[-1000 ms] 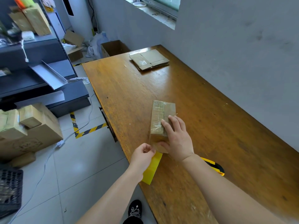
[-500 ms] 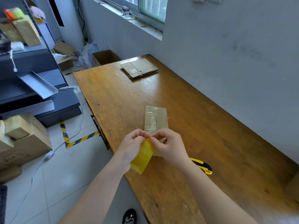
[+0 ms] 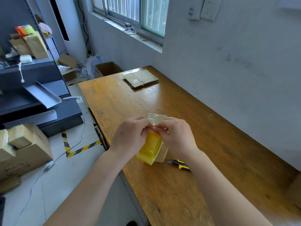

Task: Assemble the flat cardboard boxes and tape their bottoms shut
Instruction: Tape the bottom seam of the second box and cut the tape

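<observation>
The box (image 3: 156, 118) sits on the tabletop (image 3: 211, 144), with tape on its top. Right over it, the left hand (image 3: 130, 137) and right hand (image 3: 177, 136) curl, fingertips together, pinching the yellow tape roll (image 3: 149, 147). I think tearing the tape comes next. A cutter (image 3: 180, 164) lies at 5 o'clock, flat boxes (image 3: 140, 78) at 12.

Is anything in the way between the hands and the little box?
Only the yellow tape roll, pinched by the left hand and right hand just in front of the small box. The utility knife lies on the table to the right, out of the way.
</observation>
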Demonstrator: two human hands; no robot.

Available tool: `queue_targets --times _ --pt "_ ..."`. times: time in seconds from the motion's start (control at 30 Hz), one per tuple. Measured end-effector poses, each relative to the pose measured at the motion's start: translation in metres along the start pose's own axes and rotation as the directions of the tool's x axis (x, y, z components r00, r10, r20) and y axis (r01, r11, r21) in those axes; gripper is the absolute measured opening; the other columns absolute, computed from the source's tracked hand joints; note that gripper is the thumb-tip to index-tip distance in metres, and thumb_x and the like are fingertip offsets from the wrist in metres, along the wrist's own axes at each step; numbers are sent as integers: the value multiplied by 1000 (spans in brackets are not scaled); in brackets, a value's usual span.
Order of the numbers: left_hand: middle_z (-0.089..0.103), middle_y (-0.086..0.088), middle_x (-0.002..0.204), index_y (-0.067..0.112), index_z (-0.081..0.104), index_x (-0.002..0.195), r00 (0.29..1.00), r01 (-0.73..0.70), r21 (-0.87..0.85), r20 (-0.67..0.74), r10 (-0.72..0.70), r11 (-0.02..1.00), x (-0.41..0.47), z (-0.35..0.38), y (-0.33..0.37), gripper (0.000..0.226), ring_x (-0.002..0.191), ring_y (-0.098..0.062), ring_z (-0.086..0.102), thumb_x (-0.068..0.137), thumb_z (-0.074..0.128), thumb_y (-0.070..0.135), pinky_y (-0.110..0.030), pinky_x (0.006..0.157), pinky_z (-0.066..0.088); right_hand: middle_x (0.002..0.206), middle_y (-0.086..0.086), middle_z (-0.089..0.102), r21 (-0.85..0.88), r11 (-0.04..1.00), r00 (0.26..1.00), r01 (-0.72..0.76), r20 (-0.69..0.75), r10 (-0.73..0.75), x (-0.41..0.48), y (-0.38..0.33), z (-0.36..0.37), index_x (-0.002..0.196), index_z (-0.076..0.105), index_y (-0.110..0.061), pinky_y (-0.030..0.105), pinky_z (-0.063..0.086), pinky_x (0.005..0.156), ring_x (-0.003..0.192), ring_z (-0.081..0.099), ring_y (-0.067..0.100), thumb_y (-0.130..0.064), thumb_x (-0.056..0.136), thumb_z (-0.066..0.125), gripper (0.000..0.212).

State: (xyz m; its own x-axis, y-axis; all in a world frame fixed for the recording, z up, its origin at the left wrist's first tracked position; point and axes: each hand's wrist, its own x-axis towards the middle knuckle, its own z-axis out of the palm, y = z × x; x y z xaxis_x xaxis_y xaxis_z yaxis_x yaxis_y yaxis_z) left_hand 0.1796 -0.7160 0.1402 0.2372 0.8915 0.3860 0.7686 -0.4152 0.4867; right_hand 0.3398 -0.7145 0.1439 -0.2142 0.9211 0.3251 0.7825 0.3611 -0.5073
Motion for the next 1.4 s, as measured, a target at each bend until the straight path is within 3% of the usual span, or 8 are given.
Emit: queue_targets --times 0.13,0.23,0.37,0.47,0.6,0.97,1.17,1.4 --pt "70 -1 83 11 73 87 991 -10 11 -135 11 1000 5 0 4 12 71 -17 60 88 63 5 -15 59 34 99 -6 72 194 977 983 -92 -136 120 -2 -6 -1 110 73 -17 28 54 78 89 64 8 -25 91 68 22" --pt "66 3 80 13 71 86 968 102 -34 -228 -108 994 8 5 4 9 68 -10 52 89 64 8 -7 59 29 95 -10 64 359 912 925 -201 -238 298 -9 -7 1 107 64 -21 16 50 67 84 59 2 -46 88 65 31" --pt "64 3 80 11 71 90 938 209 -115 -256 -233 971 14 12 1 8 70 -9 52 93 64 14 -8 57 31 77 -3 64 333 909 968 -251 62 245 -20 1 12 90 60 -23 41 53 63 69 60 13 -79 72 53 59" --pt "64 3 79 12 71 91 947 226 -116 -208 -246 967 17 18 -2 13 70 -11 54 94 63 21 -11 55 31 73 10 62 280 935 969 -217 174 172 -23 8 20 88 58 -14 50 46 58 61 55 25 -72 74 56 60" --pt "60 5 72 14 68 80 939 295 -164 -132 -317 941 19 26 -11 17 67 -14 58 93 65 25 -16 52 35 74 4 62 195 967 977 -163 165 132 -20 10 13 94 60 -19 49 48 58 61 56 20 -70 76 60 54" --pt "61 -5 63 12 58 73 744 515 -601 -41 -667 611 23 40 -22 26 55 -16 59 98 57 20 -24 52 45 65 -9 58 -202 958 962 -204 138 234 3 30 -18 76 62 -27 31 46 52 60 55 9 -77 78 53 50" --pt "60 -6 66 7 58 71 606 614 -717 161 -779 330 10 64 -31 28 48 -14 54 97 60 19 -30 52 49 66 -15 52 -422 872 955 -248 42 292 9 49 -23 96 70 -24 20 30 48 62 51 7 -68 89 46 51" --pt "66 -7 68 5 63 73 499 647 -752 290 -817 128 -1 85 -42 21 55 -18 56 92 67 13 -30 55 52 78 -11 65 -574 804 961 -154 102 257 21 55 -9 96 72 -23 30 49 74 73 62 11 -68 89 43 54"
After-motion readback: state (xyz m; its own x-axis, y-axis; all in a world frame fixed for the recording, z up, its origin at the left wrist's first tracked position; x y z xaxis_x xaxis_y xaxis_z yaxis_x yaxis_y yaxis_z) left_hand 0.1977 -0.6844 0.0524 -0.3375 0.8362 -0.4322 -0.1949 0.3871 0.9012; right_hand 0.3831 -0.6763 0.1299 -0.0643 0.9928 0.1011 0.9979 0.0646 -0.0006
